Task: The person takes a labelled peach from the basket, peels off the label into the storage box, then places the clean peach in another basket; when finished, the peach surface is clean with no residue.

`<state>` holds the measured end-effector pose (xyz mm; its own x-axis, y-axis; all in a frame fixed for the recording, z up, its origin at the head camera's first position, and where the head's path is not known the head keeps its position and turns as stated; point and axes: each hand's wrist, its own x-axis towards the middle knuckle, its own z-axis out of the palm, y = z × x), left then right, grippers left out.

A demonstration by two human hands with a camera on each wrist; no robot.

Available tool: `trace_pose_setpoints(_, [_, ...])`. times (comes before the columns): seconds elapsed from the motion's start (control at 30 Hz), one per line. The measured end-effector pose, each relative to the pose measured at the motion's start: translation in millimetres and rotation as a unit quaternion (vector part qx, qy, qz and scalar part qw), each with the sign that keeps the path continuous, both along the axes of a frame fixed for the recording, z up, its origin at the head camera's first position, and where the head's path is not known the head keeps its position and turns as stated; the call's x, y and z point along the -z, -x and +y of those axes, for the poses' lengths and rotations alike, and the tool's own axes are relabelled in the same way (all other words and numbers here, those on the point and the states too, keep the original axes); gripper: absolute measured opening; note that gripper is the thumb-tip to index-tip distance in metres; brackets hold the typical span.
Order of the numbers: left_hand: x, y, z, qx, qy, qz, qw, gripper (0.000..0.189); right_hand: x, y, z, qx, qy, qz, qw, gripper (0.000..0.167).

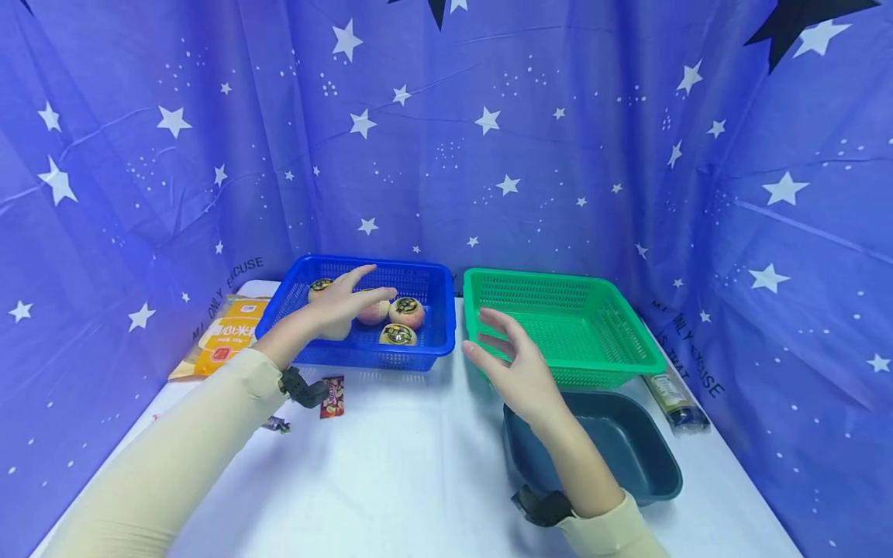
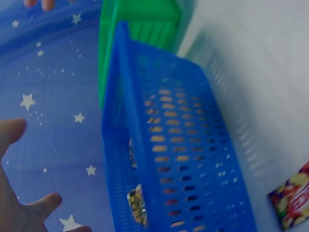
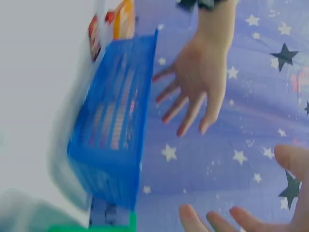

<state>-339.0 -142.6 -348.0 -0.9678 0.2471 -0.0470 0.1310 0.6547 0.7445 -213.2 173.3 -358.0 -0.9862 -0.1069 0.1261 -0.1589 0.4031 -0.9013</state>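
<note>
Several round, pink-yellow fruits like peaches [image 1: 407, 312], with black and gold labels, lie in the blue basket [image 1: 391, 359]. My left hand [image 1: 340, 306] hovers over this basket with fingers spread and nothing held, partly covering the fruits in the head view. From the right wrist view the same left hand [image 3: 200, 72] appears above the basket's rim, fingers extended. My right hand [image 1: 515, 368] is raised at the near left corner of the green basket [image 1: 568, 277], fingers apart and holding nothing. That basket shows no contents.
A dark rectangular basin [image 1: 624, 434] stands below the right forearm. On the left are an orange and yellow food bag [image 1: 226, 337], a small red nut packet [image 1: 332, 397] and a dark wrapped piece [image 1: 277, 425]. A clear package [image 1: 673, 399] lies at right. Starry curtains surround the table.
</note>
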Motion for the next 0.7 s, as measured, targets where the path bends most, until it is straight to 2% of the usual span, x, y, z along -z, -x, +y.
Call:
trace_pose_setpoints(0.1, [-6.6, 7.6, -4.5, -0.001, 0.022, -0.001, 0.9997, 0.100, 8.1, -6.0, -13, 0.015, 0.062, -0.029, 0.9976, 0.069])
trace_pose_setpoints(0.23, [-13.7, 16.4, -9.7, -0.002, 0.044, -0.007, 0.9990, 0.098, 23.6, -12.9, -31, 0.026, 0.146, -0.059, 0.9871, 0.066])
trace_pose_setpoints(0.3, [-16.3, 20.0, -12.5, -0.003, 0.045, -0.018, 0.9988, 0.099, 32.3, -15.5, -41, 0.038, 0.171, -0.072, 0.9820, 0.066])
trace_pose_setpoints(0.53, [-18.2, 31.6, -26.1, -0.027, 0.026, -0.063, 0.9973, 0.096, 55.6, -16.2, -65, 0.084, 0.201, -0.098, 0.9711, 0.061])
trace_pose_setpoints(0.6, [-17.1, 35.7, -29.6, -0.046, 0.024, -0.071, 0.9961, 0.094, 61.0, -12.7, -69, 0.096, 0.206, -0.101, 0.9686, 0.060])
trace_pose_setpoints(0.7, [-14.1, 44.6, -33.2, -0.090, 0.024, -0.084, 0.9921, 0.095, 67.5, -5.9, -73, 0.114, 0.216, -0.110, 0.9635, 0.064])
